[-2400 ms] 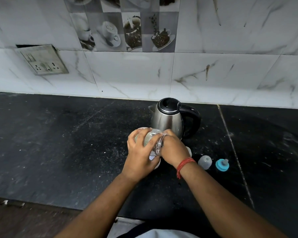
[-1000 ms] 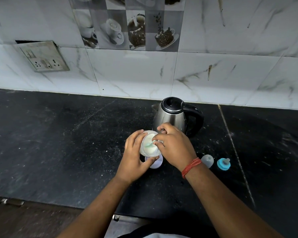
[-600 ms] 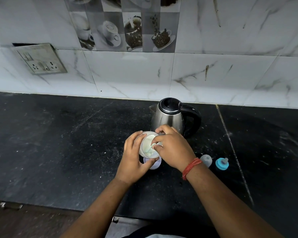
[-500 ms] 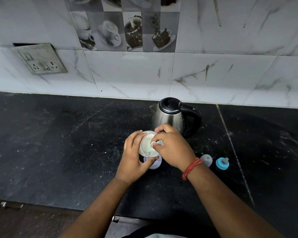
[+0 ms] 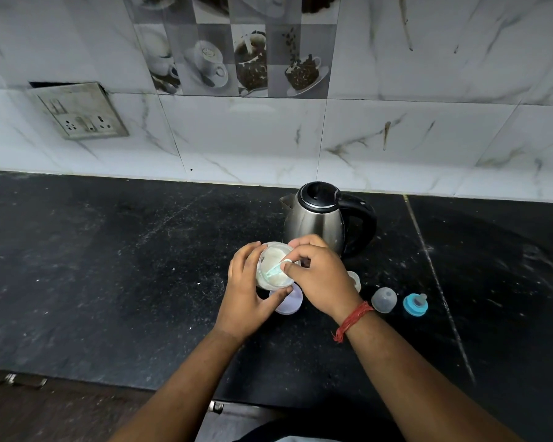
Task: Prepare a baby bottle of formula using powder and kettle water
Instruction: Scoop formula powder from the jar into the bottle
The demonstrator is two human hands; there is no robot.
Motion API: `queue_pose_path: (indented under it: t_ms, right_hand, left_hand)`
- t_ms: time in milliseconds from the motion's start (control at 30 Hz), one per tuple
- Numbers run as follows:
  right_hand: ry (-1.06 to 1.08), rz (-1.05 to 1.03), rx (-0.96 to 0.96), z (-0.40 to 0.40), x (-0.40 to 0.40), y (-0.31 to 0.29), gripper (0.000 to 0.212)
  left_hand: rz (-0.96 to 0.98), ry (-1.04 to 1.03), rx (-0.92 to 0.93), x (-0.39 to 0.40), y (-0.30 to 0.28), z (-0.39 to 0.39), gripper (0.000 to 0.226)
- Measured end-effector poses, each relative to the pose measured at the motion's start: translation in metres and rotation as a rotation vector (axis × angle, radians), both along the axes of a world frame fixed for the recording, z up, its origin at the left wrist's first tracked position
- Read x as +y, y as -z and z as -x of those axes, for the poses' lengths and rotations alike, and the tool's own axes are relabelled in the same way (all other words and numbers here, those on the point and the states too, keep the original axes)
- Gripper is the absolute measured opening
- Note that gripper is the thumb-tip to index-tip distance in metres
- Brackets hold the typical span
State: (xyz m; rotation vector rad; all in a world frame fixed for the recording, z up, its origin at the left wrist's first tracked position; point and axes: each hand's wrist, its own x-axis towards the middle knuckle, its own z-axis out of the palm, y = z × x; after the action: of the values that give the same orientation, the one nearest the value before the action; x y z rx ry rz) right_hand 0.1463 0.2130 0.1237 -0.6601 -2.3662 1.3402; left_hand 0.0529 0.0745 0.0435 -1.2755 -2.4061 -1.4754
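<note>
Left hand (image 5: 246, 298) wraps the powder jar (image 5: 273, 269), tipped toward me above the desk (image 5: 109, 266), just in front of the kettle (image 5: 316, 218). Right hand (image 5: 320, 279) pinches the pale scoop (image 5: 275, 270) inside it. I'd dig shallow, lift level, and keep the jar steady so no powder spills. Lid (image 5: 288, 301) lies below; teat ring (image 5: 415, 304) well right.

Bare forearms, red thread bracelet (image 5: 353, 320) on right wrist

Dim, soft light; wide-angle edge distortion
</note>
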Motion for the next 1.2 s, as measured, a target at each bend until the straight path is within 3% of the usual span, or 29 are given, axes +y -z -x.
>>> queue_pose_path:
  t_ms: [500,567,767,1033,1200]
  right_hand:
    - [0.260,0.514,0.083,0.002,0.005,0.011,0.010]
    - [0.272,0.473,0.088,0.003,0.005,0.012,0.009]
    - [0.056,0.033,0.047,0.007,-0.007,0.011,0.005]
    - [0.039,0.088,0.014,0.010,-0.011,0.011,0.016]
    - [0.162,0.325,0.032,0.012,-0.006,0.015,0.007]
  left_hand:
    - [-0.001,-0.048,-0.117,-0.005,0.002,0.003,0.086]
    - [-0.004,-0.050,-0.124,-0.005,0.003,0.006,0.085]
    - [0.014,-0.041,-0.155,-0.005,0.004,0.008,0.086]
    - [0.016,-0.037,-0.151,-0.005,0.003,0.012,0.086]
    - [0.023,-0.042,-0.144,-0.006,0.005,0.014,0.086]
